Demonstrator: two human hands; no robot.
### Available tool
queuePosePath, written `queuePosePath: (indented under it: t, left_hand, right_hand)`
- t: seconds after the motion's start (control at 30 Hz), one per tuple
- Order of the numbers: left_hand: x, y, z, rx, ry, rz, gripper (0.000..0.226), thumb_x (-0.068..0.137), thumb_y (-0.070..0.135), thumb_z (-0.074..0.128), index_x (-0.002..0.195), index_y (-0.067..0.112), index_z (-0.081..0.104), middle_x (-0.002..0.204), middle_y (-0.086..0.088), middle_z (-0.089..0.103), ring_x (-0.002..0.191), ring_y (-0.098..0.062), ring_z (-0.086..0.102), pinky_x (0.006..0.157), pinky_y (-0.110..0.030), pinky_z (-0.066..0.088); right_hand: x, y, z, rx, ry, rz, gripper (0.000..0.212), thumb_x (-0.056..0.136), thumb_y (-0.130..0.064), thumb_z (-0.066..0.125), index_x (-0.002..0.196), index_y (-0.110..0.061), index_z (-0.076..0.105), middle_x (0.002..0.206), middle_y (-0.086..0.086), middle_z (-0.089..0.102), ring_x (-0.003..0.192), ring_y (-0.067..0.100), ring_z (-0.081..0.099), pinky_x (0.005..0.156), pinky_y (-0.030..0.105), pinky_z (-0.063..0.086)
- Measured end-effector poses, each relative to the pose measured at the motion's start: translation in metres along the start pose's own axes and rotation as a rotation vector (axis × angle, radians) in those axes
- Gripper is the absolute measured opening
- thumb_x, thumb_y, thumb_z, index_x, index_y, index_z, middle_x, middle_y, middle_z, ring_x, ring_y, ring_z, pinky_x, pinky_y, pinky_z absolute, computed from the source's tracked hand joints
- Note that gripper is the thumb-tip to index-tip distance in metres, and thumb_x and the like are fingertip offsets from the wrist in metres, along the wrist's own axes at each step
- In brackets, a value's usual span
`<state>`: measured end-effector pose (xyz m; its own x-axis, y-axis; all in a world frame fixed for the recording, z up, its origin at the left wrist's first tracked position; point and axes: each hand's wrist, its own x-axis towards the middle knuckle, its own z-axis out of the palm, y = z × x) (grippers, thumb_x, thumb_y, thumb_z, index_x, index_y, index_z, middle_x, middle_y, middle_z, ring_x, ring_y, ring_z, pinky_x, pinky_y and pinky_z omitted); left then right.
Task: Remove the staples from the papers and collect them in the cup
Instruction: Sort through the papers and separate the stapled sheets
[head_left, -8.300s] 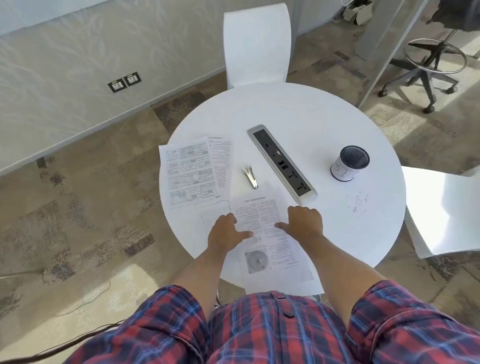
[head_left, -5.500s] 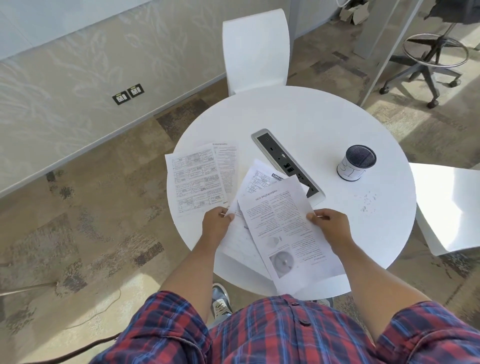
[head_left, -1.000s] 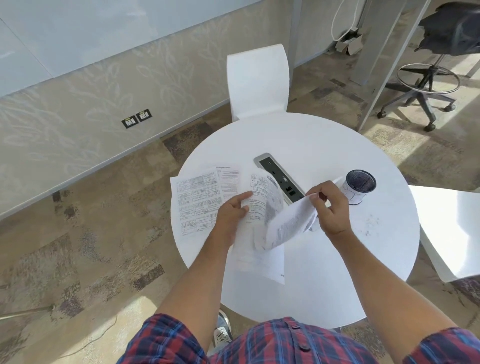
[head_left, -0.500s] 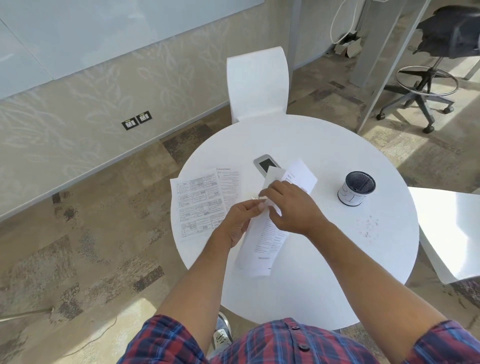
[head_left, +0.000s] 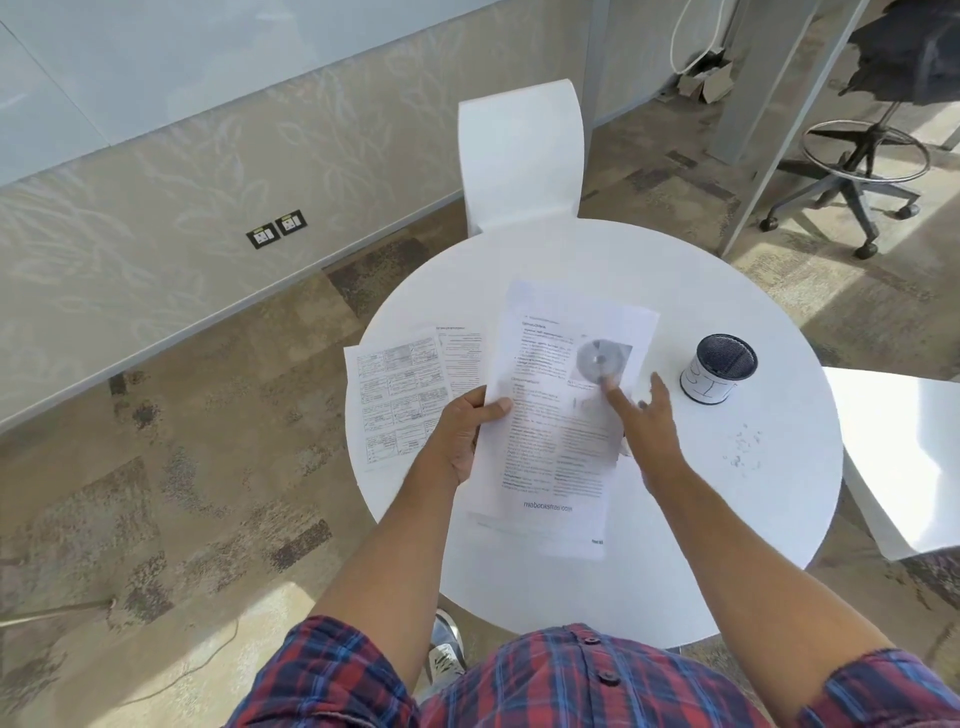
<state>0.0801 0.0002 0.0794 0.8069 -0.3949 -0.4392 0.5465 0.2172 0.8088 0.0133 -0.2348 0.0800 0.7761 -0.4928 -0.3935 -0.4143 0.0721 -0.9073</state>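
My left hand (head_left: 465, 434) grips the left edge of a printed stack of papers (head_left: 558, 415), held flat above the round white table (head_left: 675, 545). To the right of the sheets my right hand (head_left: 647, 421) hovers with fingers spread, holding nothing, its fingertips at the papers' right edge. A dark mesh cup (head_left: 718, 368) with a white label stands on the table to the right. Several loose staples (head_left: 744, 447) lie scattered on the tabletop near the cup. The staple remover is hidden.
Two more printed sheets (head_left: 402, 395) lie on the table's left side. A white chair (head_left: 522, 156) stands behind the table and another white chair (head_left: 904, 457) at the right. A wheeled office stool (head_left: 857, 171) is at the far right.
The folded sheets have been spread flat and raised. My right hand has let go of the papers and moved to their right edge, fingers apart. The table's power strip is now covered.
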Motion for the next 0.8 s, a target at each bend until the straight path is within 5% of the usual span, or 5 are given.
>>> queuePosePath:
  t: [0.07,0.17,0.37,0.5,0.8]
  left_hand:
    - [0.002,-0.002,-0.002,0.008,-0.022,0.004,0.03,0.089,0.006,0.073,0.119,0.008,0.076,0.125,-0.017,0.074,0.121,-0.035,0.067,0.113,-0.053,0.047]
    - [0.005,-0.004,0.0,-0.001,-0.049,-0.007,0.036,0.084,0.01,0.076,0.121,0.009,0.076,0.128,-0.017,0.072,0.124,-0.036,0.066,0.114,-0.055,0.045]
    - [0.007,-0.001,0.007,-0.06,-0.065,-0.004,0.042,0.086,0.01,0.074,0.127,0.008,0.071,0.128,-0.017,0.072,0.12,-0.035,0.067,0.112,-0.054,0.047]
    - [0.01,0.002,0.01,-0.085,-0.004,0.029,0.057,0.082,-0.001,0.076,0.134,0.016,0.063,0.12,-0.015,0.075,0.107,-0.032,0.072,0.099,-0.048,0.057]
    - [-0.002,0.005,0.01,0.266,-0.039,0.056,0.046,0.074,0.0,0.086,0.115,0.018,0.076,0.117,-0.004,0.078,0.112,-0.015,0.071,0.103,-0.038,0.052]
  right_hand:
    - [0.001,0.01,-0.007,0.041,-0.115,0.035,0.054,0.096,-0.052,0.07,0.135,-0.017,0.059,0.129,-0.005,0.069,0.127,0.025,0.062,0.102,0.039,0.049]
    - [0.005,0.021,-0.012,0.163,-0.203,0.045,0.046,0.089,-0.053,0.077,0.119,-0.019,0.074,0.116,0.002,0.08,0.116,0.033,0.072,0.103,0.055,0.053]
    - [0.008,0.011,-0.009,0.363,-0.389,0.054,0.042,0.095,-0.025,0.075,0.133,-0.009,0.069,0.129,0.012,0.074,0.121,0.033,0.071,0.104,0.047,0.054]
    - [0.011,0.012,-0.01,0.422,-0.284,0.031,0.037,0.083,-0.006,0.082,0.118,-0.001,0.074,0.117,0.018,0.077,0.108,0.036,0.074,0.099,0.047,0.057]
    - [0.011,-0.006,-0.025,0.163,-0.376,-0.219,0.038,0.073,0.018,0.08,0.107,0.001,0.078,0.099,0.003,0.082,0.093,0.014,0.077,0.08,0.023,0.058]
